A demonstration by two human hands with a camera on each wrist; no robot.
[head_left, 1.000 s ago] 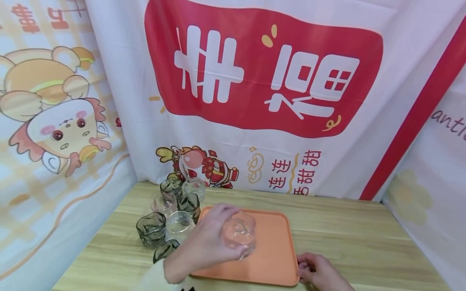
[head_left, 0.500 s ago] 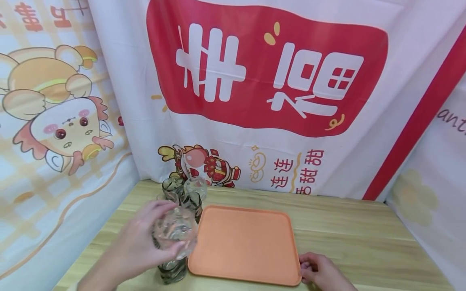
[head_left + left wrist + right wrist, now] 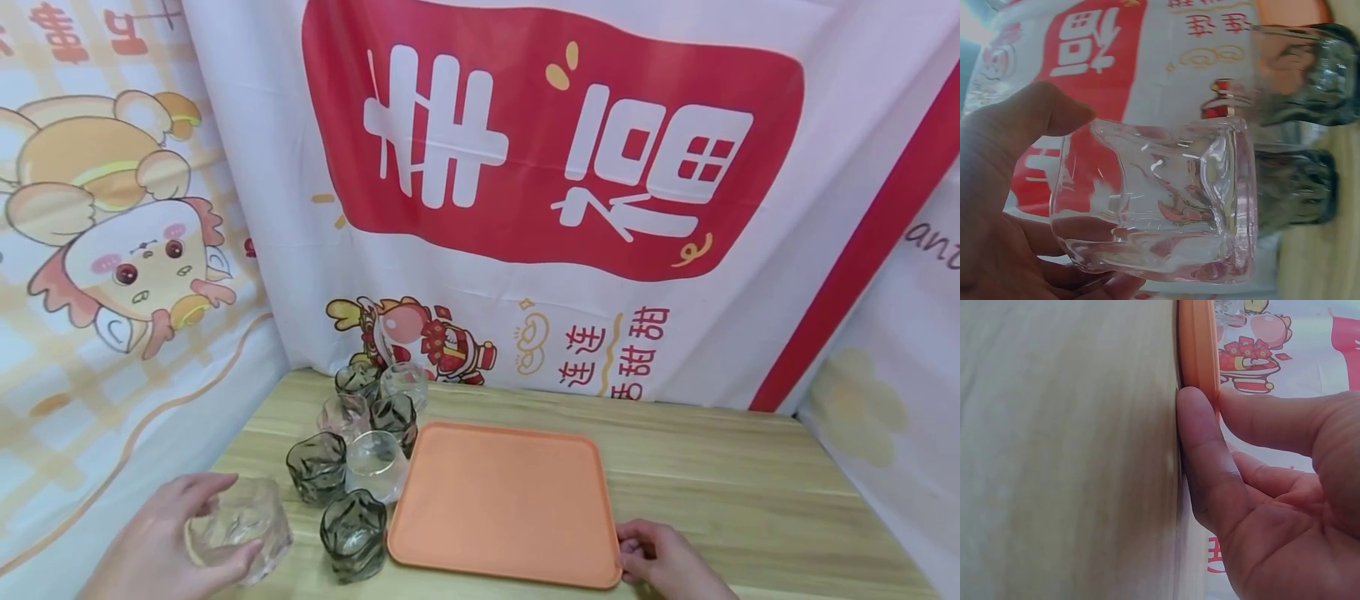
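My left hand (image 3: 153, 542) holds a clear, faintly pink drinking glass (image 3: 1166, 206) by its rim end, thumb on one side and fingers on the other. In the head view this glass is at the near left, apart from the others. An orange tray (image 3: 502, 500) with rounded corners lies flat on the table, with nothing on it. At its near right corner my right hand (image 3: 667, 558) pinches the tray's edge. The right wrist view has the thumb and forefinger (image 3: 1207, 440) at the tray's rim, close to the tabletop.
Left of the tray several glasses stand in two rough rows, among them a smoky grey glass (image 3: 354, 533) in front and a clear glass (image 3: 377, 475) behind it. A patterned cloth (image 3: 555, 150) hangs behind the wooden table (image 3: 720, 475).
My left hand has carried the clear glass from over the tray leftward, past the standing glasses, to the near left of the table. The right hand stays at the tray corner.
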